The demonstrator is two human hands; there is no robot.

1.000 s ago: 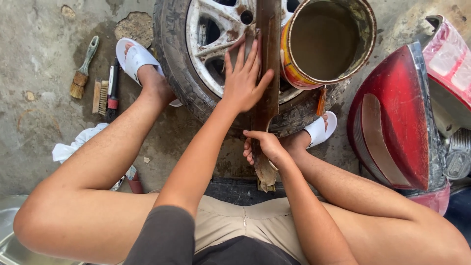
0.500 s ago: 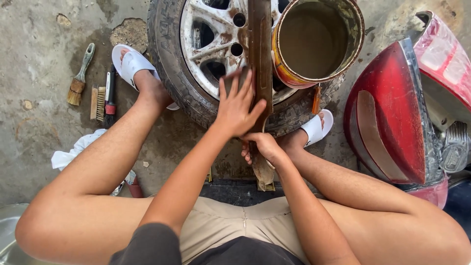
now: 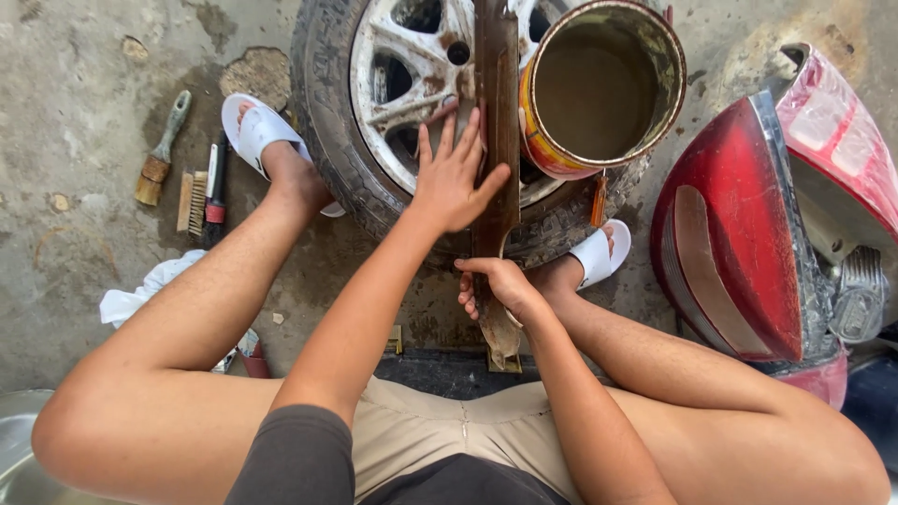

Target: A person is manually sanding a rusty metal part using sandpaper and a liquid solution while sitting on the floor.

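1. The left hand (image 3: 456,178) is pressing flat, fingers spread, against a long rusty metal strip (image 3: 496,112) that is lying across a wheel (image 3: 393,84) on the concrete floor (image 3: 75,93).
2. The right hand (image 3: 496,285) is clamping the strip's lower end.
3. The strip is looking stiff, heavy and rough-edged; its flat faces are likely offering the safest hold.
4. A paint can (image 3: 599,89) is sitting on the wheel beside it.

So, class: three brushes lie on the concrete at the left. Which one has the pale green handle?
The paintbrush, farthest left with tan bristles. The wire brush beside it is wooden; the slim brush is red and black.
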